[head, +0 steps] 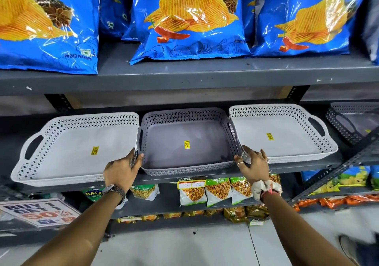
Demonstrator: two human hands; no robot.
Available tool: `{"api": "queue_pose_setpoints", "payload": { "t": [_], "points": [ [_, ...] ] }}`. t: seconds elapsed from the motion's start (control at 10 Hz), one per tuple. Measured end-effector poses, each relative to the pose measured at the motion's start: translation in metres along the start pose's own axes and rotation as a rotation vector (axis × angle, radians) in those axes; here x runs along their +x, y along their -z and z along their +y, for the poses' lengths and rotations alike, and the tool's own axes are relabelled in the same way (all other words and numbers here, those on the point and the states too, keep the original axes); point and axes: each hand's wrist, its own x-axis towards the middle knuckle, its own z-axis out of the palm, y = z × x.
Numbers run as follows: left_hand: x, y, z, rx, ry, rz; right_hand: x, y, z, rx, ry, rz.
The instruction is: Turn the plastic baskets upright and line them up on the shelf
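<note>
Three plastic baskets stand upright side by side on the grey shelf (287, 168). The middle grey basket (185, 132) has a yellow sticker inside. My left hand (121, 171) grips its front left corner, and my right hand (253, 166) grips its front right corner. A white basket (71, 148) sits to the left, its front edge overhanging the shelf. Another white basket (281, 130) sits to the right, touching the grey one. A dark grey basket (348, 122) stands further right, partly cut off by a slanted rack post.
Blue crisp bags (188, 19) fill the shelf above. Snack packets (217, 190) sit on the lower shelves, with a price tag (191, 183) on the shelf edge. A sale sign (39, 212) leans at lower left. Someone's shoe (348, 247) is on the floor at lower right.
</note>
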Motion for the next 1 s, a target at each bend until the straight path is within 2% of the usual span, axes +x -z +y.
{"api": "queue_pose_setpoints", "payload": {
  "t": [0.4, 0.8, 1.0],
  "points": [
    [0.003, -0.003, -0.001, 0.007, 0.003, 0.022, -0.008, 0.009, -0.012, 0.009, -0.023, 0.009],
    [0.001, 0.009, 0.008, -0.018, 0.037, -0.029, -0.009, 0.021, -0.01, 0.009, -0.058, -0.142],
    [-0.007, 0.054, 0.043, -0.124, -0.08, 0.122, -0.017, 0.065, -0.033, 0.036, 0.198, 0.124]
  ]
}}
